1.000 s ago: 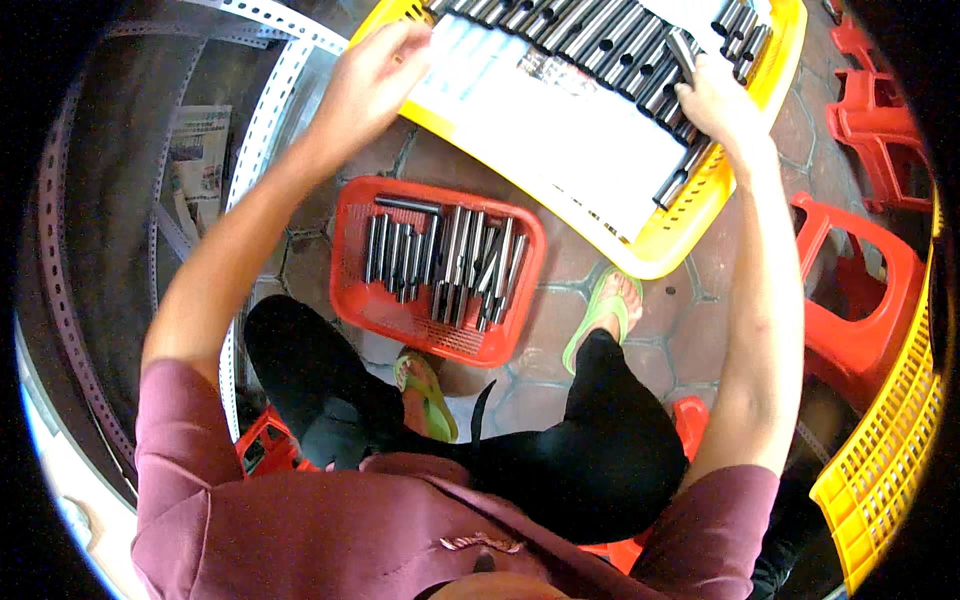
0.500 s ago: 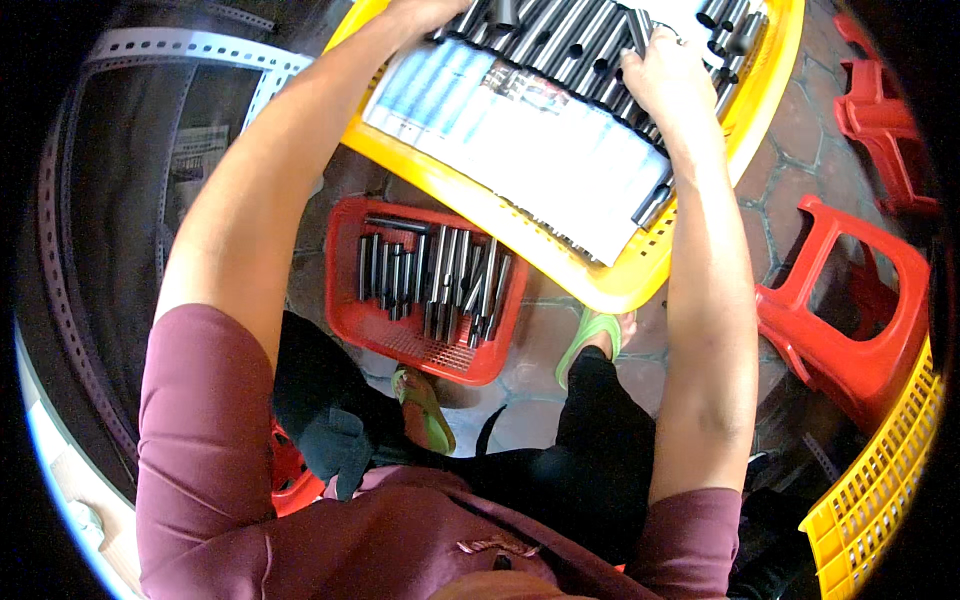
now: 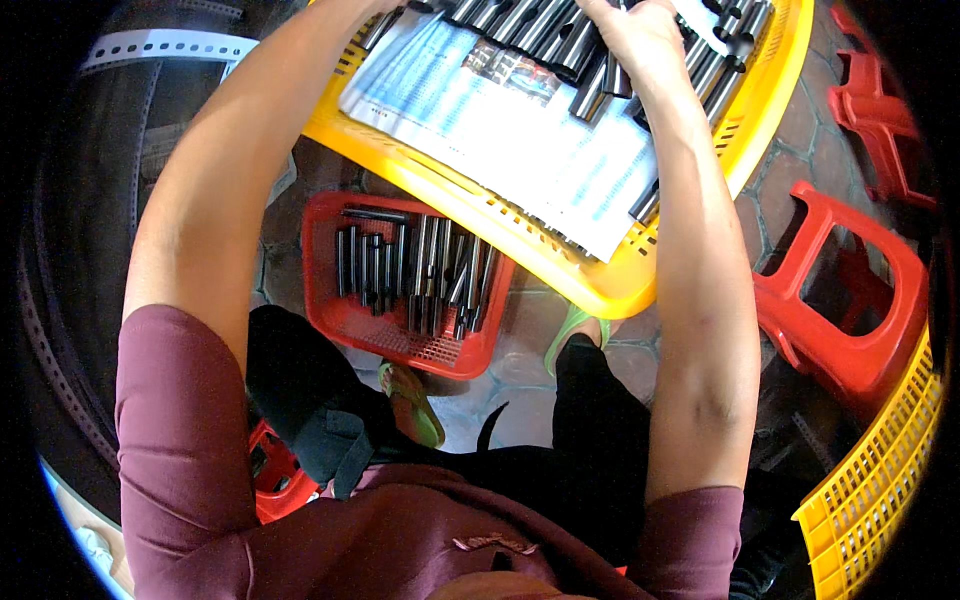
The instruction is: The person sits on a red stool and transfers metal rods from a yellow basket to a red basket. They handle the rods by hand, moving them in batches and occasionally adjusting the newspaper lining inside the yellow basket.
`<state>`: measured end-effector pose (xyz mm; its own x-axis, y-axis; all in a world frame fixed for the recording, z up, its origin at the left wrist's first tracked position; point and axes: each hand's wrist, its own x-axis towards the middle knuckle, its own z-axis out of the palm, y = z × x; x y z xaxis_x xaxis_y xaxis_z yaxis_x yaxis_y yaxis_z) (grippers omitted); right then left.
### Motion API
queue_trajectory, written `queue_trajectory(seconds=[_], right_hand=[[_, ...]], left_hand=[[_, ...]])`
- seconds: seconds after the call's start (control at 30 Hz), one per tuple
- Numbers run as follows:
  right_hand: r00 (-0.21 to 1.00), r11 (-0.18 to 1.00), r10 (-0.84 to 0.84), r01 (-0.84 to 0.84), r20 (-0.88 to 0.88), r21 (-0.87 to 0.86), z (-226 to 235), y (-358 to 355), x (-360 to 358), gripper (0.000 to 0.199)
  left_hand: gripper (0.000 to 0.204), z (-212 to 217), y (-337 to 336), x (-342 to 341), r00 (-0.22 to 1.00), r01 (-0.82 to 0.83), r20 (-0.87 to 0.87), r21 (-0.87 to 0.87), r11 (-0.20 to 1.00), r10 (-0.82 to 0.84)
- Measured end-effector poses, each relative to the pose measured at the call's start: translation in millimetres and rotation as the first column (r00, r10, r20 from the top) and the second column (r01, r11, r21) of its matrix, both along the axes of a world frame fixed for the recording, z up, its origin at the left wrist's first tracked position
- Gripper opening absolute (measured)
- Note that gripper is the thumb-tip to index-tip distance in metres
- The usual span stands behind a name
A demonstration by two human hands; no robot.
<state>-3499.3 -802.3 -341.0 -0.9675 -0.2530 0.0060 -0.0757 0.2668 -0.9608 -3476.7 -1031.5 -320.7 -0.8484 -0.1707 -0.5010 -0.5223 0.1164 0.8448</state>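
Observation:
A row of shiny dark metal tubes [image 3: 530, 35] lies on printed paper sheets [image 3: 480, 130] in a big yellow plastic basket [image 3: 560, 270]. My right hand [image 3: 645, 45] is closed over tubes in the row, its thumb toward the left. Below that hand, a few tube ends [image 3: 592, 95] stick out nearer to me than their neighbours. At the top edge my left hand [image 3: 375, 5] is mostly cut off, by the left end of the row, and its fingers do not show. More tubes [image 3: 735, 60] lie right of my right hand.
Below the yellow basket, a red basket [image 3: 320, 310] on the tiled floor holds several similar tubes [image 3: 425, 270]. To the right stands a red plastic stool [image 3: 880, 360], with another yellow basket [image 3: 870, 500] nearer me. A perforated white metal frame [image 3: 160, 48] is at upper left.
Both hands have moved up and slightly left in view. Several tubes near my right hand now lie at different places, some ends jutting toward me. The whole scene shifted slightly left.

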Motion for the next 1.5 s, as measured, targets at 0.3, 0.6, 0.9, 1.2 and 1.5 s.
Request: queue_trajectory(seconds=[0.3, 0.6, 0.9, 1.2, 1.5], right_hand=[[0.986, 0.991, -0.015, 0.037, 0.166, -0.127, 7, -5, 3, 0.043], [0.982, 0.983, -0.017, 0.051, 0.188, -0.175, -14, -20, -11, 0.051], [0.872, 0.862, 0.188, 0.075, 0.452, -0.502, -25, -28, -21, 0.037], [0.836, 0.828, 0.269, 0.052, 0.478, -0.558, -22, -28, -23, 0.036], [0.958, 0.735, 0.254, -0.101, 0.134, -0.671, 37, -29, 29, 0.042]], left_hand=[[0.032, -10, 11, -20, 0.969, 0.158, -0.103, -0.437, 0.885, -0.223], [0.024, -17, -2, -27, 0.995, 0.077, -0.066, -0.043, 0.996, -0.080], [0.030, 4, 16, -31, 0.993, 0.105, 0.053, 0.072, 0.992, -0.109], [0.036, -26, 17, 5, 0.966, 0.187, -0.226, 0.296, 0.937, -0.121], [0.034, 33, 38, 53, 0.985, -0.053, -0.090, 0.647, 0.761, 0.145]])
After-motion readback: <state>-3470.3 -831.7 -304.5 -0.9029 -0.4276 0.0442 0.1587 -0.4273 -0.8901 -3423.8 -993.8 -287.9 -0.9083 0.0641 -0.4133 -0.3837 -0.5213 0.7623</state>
